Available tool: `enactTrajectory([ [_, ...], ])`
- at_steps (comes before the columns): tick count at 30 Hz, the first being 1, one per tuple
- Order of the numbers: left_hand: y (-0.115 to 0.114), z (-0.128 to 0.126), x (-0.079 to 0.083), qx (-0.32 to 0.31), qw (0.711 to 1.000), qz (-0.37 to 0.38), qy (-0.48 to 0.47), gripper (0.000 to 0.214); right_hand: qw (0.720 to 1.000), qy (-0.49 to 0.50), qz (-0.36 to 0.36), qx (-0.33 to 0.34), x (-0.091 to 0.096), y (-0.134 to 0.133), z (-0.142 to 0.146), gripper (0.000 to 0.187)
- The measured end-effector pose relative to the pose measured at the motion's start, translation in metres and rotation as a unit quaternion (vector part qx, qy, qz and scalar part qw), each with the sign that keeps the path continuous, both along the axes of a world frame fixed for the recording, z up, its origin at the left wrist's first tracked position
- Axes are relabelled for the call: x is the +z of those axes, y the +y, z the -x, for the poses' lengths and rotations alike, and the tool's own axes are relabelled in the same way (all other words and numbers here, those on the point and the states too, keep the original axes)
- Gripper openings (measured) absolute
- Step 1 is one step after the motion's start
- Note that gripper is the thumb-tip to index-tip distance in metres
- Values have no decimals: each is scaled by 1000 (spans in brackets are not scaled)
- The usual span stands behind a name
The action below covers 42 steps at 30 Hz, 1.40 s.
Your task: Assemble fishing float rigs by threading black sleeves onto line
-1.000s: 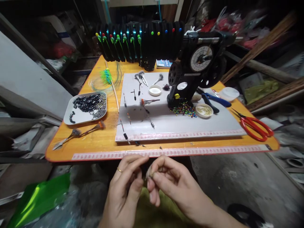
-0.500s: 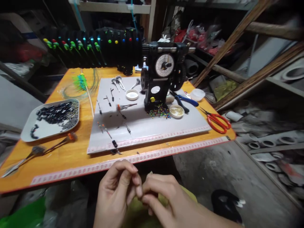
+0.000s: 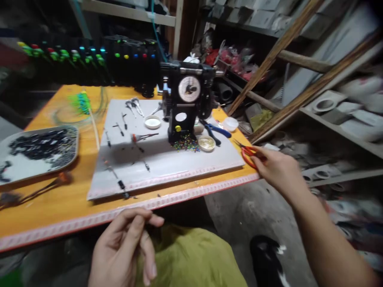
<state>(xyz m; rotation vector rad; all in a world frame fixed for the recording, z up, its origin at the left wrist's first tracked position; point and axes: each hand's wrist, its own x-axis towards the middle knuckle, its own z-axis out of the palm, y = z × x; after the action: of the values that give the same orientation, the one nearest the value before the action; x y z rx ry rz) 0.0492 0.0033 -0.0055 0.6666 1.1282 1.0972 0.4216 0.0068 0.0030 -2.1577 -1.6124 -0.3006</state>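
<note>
My right hand [image 3: 273, 169] reaches the table's right edge, its fingers closed on the red handles of a pair of scissors [image 3: 248, 151]. The blades point away to the left. My left hand [image 3: 125, 241] is low in front of the table, above my lap. Its thumb presses against the curled index finger, and anything pinched there is too small to make out. Closest to it on the table are a small black piece [image 3: 121, 184] and a few thin dark-tipped stems on the white board [image 3: 176, 169].
A black geared machine with a dial [image 3: 189, 88] stands on the board. By its base lie coloured beads [image 3: 187, 143], a dish of gold bits [image 3: 206, 144] and blue-handled pliers [image 3: 220, 130]. A tray [image 3: 76, 153] of black parts sits left. A measuring tape [image 3: 185, 198] lines the front edge.
My right hand has left my left hand and moved right and up to the scissors. My left hand stays low, its thumb and index finger together. The view has turned right.
</note>
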Motion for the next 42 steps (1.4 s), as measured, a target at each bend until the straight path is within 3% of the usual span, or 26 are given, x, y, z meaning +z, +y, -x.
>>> enactTrajectory([
  [4,0,2,2,-15,999,8,-38,30,999,37,-20,-21,2,-14,21,54],
  [6,0,4,2,-23,998,15,-51,28,991,118,-3,59,5,-25,50,59],
  [8,-1,6,1,-32,997,20,-68,26,936,273,63,211,6,-35,87,52],
  [10,-1,8,-1,-39,995,19,-92,23,882,321,135,317,5,-40,128,45],
  [13,-2,12,-5,-61,986,10,-157,18,815,344,244,397,0,-40,178,58],
  [17,-2,18,-10,-79,966,11,-246,16,764,372,307,428,-6,-34,208,40],
  [23,-2,23,-13,-73,965,16,-250,17,748,420,294,422,-2,-31,213,41],
  [28,-1,24,-11,-83,967,4,-242,17,753,396,325,413,8,-26,211,50],
  [38,-1,24,-13,-90,971,-14,-221,17,751,369,333,435,12,-19,212,29],
  [40,-1,25,-13,-90,970,-16,-225,18,758,360,311,446,11,-24,210,26],
  [42,-1,25,-13,-88,968,-10,-235,18,785,339,271,442,6,-30,196,27],
])
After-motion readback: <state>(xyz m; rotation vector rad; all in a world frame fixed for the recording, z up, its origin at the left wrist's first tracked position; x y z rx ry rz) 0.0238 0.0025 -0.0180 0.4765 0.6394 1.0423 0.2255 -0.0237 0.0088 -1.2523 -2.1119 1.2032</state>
